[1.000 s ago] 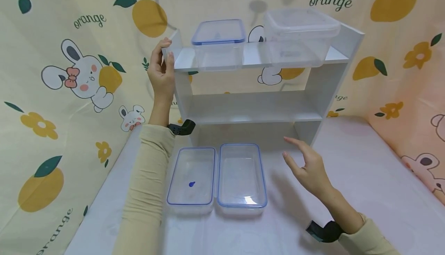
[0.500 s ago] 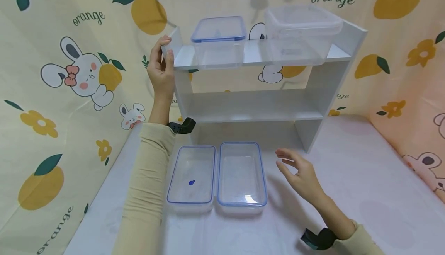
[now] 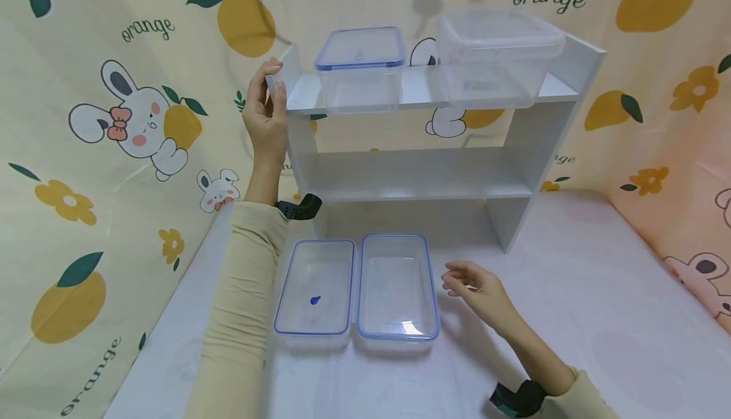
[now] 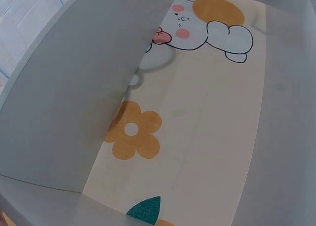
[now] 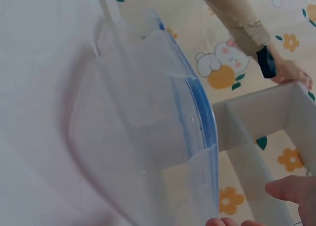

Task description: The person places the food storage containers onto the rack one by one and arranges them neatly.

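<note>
My left hand (image 3: 267, 117) grips the upper left side panel of the white shelf unit (image 3: 422, 174), its thumb in front of the panel edge. To the right of a blue-rimmed clear container (image 3: 398, 289) hangs my right hand (image 3: 482, 292), fingers loosely bent and holding nothing. Beside that container on the left stands another (image 3: 315, 289) with a small blue mark on its lid. In the right wrist view the clear container (image 5: 148, 112) is close to the fingertips; whether they touch cannot be told.
On the top shelf stand a blue-lidded clear container (image 3: 360, 70) at the left and a larger clear container (image 3: 497, 57) at the right, both jutting past the front edge. A patterned cloth (image 3: 143, 228) hangs behind and beside the white table (image 3: 605, 292).
My right hand has moved down and left from near the shelf's lower right toward the blue-rimmed container, and its fingers have bent closer together. The left hand keeps its grip on the panel.
</note>
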A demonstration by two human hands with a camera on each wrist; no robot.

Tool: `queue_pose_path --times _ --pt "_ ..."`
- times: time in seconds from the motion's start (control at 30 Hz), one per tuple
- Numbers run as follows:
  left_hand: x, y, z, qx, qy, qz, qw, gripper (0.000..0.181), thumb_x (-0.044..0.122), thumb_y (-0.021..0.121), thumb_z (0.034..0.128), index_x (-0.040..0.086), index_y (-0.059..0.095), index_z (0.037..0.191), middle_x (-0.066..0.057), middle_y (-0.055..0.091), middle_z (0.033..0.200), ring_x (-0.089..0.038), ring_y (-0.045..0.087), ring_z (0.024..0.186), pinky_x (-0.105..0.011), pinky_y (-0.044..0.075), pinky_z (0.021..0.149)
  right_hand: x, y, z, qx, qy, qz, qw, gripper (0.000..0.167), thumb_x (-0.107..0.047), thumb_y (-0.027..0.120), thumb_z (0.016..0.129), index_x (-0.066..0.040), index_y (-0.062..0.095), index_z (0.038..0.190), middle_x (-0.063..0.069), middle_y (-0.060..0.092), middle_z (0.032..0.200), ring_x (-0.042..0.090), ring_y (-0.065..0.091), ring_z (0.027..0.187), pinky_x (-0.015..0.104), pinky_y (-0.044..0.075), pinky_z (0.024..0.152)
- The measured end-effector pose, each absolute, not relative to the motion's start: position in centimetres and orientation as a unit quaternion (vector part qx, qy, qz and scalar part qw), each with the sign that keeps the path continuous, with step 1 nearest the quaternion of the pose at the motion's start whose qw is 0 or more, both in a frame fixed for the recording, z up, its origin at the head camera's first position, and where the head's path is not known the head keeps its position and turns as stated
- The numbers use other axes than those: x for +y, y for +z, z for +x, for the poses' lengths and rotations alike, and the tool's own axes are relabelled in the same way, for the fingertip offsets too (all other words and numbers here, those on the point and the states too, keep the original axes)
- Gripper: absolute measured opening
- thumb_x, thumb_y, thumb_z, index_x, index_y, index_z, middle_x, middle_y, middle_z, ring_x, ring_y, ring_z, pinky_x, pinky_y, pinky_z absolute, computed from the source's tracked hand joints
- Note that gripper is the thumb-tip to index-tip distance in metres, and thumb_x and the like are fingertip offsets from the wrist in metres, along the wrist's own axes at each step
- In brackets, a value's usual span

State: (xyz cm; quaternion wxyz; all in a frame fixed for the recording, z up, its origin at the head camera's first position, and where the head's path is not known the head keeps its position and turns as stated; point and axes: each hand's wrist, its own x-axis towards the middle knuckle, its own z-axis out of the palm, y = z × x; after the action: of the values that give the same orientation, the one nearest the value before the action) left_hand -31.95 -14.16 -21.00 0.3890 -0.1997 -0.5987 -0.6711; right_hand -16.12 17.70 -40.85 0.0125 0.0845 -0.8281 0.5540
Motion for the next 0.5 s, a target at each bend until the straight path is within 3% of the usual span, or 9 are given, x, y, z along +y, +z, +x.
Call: queue_pose_path --times 0.33,0.5 --pt "-14.1 -21.1 -32.0 -0.594 -0.664 -0.214 0.401 0.02 0.002 0.048 0.0956 0.0 0.059 0.113 -0.022 0.055 0.135 -0.013 0.049 0.135 -0.04 0.04 0.116 17.6 -42.1 -16.5 -0.795 0.596 0.033 -0.107 0.05 -0.017 0.059 0.094 0.015 0.045 0.131 0.021 0.067 0.104 0.005 0.068 0.078 0.024 0.06 0.073" --pt "-14.2 -21.1 -31.9 -0.598 -0.661 -0.209 0.403 0.021 0.002 0.048 0.0956 -0.002 0.058 0.114 -0.021 0.056 0.134 -0.013 0.049 0.135 -0.038 0.041 0.115 17.2 -42.6 -16.5 -0.804 0.578 0.032 -0.138 0.052 -0.021 0.062 0.093 0.013 0.048 0.13 0.011 0.069 0.096 0.009 0.067 0.077 0.023 0.059 0.07"
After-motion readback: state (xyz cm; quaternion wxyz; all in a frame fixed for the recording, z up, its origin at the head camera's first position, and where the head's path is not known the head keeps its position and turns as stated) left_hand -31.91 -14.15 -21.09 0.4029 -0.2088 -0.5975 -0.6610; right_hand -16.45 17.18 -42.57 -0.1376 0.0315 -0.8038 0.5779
